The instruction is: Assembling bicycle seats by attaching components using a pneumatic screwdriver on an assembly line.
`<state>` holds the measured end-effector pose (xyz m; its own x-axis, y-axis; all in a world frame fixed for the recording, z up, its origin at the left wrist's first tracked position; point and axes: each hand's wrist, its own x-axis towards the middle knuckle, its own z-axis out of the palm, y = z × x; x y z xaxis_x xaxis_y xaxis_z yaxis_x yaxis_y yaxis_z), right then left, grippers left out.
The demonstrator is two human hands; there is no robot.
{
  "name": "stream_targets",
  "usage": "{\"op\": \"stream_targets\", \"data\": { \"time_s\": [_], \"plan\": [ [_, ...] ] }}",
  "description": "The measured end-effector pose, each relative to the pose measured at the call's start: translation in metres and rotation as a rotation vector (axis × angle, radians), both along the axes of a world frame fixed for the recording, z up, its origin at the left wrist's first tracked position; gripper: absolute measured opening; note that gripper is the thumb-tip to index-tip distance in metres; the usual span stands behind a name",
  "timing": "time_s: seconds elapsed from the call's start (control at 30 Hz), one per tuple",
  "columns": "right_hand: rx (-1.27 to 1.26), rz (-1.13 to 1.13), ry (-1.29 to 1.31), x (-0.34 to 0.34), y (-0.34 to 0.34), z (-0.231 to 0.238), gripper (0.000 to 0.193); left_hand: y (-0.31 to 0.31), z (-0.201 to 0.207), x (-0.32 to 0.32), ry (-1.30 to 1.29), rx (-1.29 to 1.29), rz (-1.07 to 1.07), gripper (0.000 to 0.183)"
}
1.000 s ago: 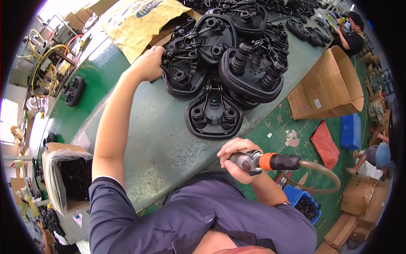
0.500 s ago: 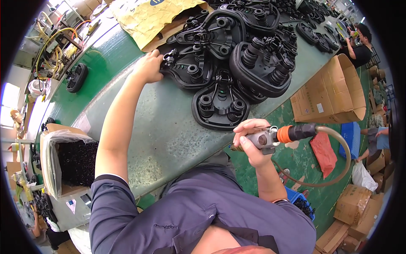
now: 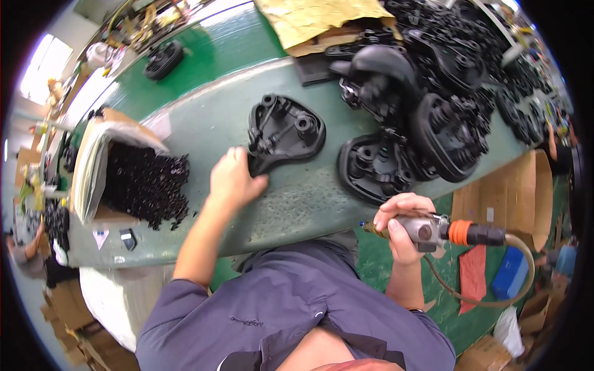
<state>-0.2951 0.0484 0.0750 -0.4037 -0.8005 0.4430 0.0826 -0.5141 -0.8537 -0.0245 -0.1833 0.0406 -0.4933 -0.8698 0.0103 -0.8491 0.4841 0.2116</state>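
workbench (image 3: 204, 133) view from the head camera. left hand (image 3: 232, 179) is resting curled on the green top, its fingers closing on the narrow end of a black moulded plastic base (image 3: 284, 131). this base is lying alone, hollow side up, near the bench centre and well apart from the heap of similar black parts (image 3: 433, 105) to the right. its upturned face is showing raised round bosses, a cross bar and a shallow rim, and it is tapering toward the hand. right hand (image 3: 401, 222) is wrapping fully round a pneumatic screwdriver (image 3: 433, 230) with an orange collar, hovering off the bench edge with its air hose (image 3: 495, 290) looping below. judged risks: the light grip at one end may be letting the base pivot or skid under tool pressure; the trailing hose may be snagging. carton of small black parts (image 3: 145, 182) is sitting open at left.
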Motion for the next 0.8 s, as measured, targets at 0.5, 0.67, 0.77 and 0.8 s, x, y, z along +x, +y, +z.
{"op": "stream_targets", "data": {
  "time_s": [0.5, 0.67, 0.77, 0.8],
  "plan": [
    [0.080, 0.310, 0.019, 0.070, -0.061, 0.043, 0.032, 0.034, -0.059, 0.198, 0.153, -0.234, 0.388, 0.019],
    [0.069, 0.320, 0.108, 0.084, -0.055, 0.058, 0.035, 0.022, -0.063, 0.191, 0.284, -0.215, 0.309, 0.012],
    [-0.078, 0.385, 0.118, 0.089, -0.066, 0.062, 0.035, 0.024, -0.061, 0.186, 0.285, -0.230, 0.318, 0.009],
    [-0.126, 0.415, 0.125, 0.090, -0.070, 0.063, 0.036, 0.025, -0.063, 0.187, 0.300, -0.252, 0.304, 0.009]
  ]
}}
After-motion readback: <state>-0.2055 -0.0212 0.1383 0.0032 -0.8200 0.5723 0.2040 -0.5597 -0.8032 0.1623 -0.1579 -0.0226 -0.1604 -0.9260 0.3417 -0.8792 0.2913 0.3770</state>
